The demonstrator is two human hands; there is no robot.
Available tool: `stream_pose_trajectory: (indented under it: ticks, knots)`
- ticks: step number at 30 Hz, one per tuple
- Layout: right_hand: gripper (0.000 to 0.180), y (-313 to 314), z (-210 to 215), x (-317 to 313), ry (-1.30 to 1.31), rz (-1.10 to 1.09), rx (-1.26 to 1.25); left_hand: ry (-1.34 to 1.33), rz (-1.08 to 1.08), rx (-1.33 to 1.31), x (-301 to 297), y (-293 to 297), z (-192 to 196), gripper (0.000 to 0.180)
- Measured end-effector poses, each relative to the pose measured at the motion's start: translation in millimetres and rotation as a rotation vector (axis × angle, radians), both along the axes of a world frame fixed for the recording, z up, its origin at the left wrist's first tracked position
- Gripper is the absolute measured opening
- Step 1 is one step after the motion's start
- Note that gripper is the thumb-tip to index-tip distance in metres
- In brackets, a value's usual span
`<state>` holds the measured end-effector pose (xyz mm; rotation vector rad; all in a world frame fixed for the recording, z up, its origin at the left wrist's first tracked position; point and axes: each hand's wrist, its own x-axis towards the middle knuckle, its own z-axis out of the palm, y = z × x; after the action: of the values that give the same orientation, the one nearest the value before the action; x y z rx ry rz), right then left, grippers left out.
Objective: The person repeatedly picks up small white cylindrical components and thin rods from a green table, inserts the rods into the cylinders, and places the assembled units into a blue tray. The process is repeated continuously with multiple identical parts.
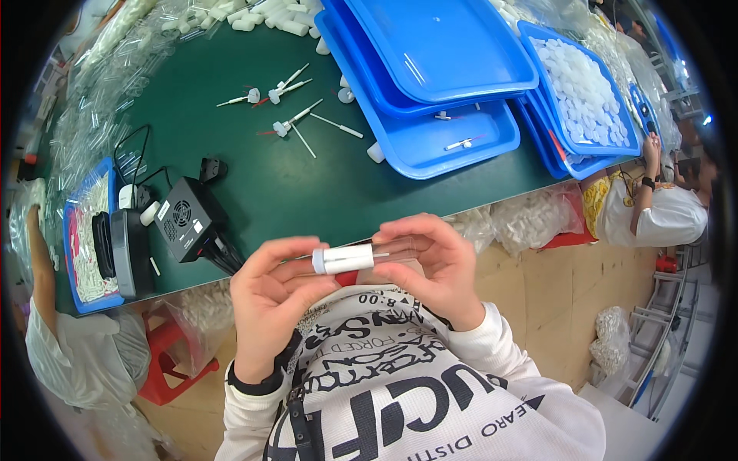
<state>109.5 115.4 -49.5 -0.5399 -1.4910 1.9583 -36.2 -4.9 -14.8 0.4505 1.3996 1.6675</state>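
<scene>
Close in front of my body, my left hand (267, 300) grips the capped left end of a white cylinder (348, 259) between thumb and fingers. My right hand (442, 269) is closed around a clear plastic tube (400, 247) at the cylinder's right end. A thin white stem shows inside the tube. Cylinder and tube lie level, in line with each other; how far one sits inside the other I cannot tell. Beyond my hands, several small assemblies of thin white rods with white caps and red strips (283, 127) lie on the green table (254, 184).
Stacked blue trays (450, 46) stand at the far right, beside a blue tray of white discs (580, 92). A black box with a fan grille (184, 219) and cables sits at the left. Clear tubes (108, 100) heap at the far left. Co-workers sit at both sides.
</scene>
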Motion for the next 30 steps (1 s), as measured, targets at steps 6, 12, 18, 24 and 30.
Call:
stream_pose_trajectory:
  ticks: [6, 12, 18, 24, 30]
  knots:
    - [0.029, -6, 7, -2, -0.052, 0.100, 0.241, 0.324, -0.026, 0.060, 7, -10, -11, 0.028]
    - [0.028, -7, 20, 0, -0.220, 0.098, 0.582, 0.449, -0.001, 0.061, 7, -13, -12, 0.029]
    - [0.030, -8, 14, 4, -0.104, 0.061, 0.436, 0.575, -0.100, 0.063, 3, -10, -2, 0.025]
    - [0.033, -4, 22, 2, -0.080, 0.036, 0.634, 0.760, -0.144, 0.055, 1, -11, 1, 0.026]
    - [0.033, -5, 27, 4, -0.152, 0.054, 0.634, 0.845, -0.139, 0.022, 7, -14, 4, 0.030]
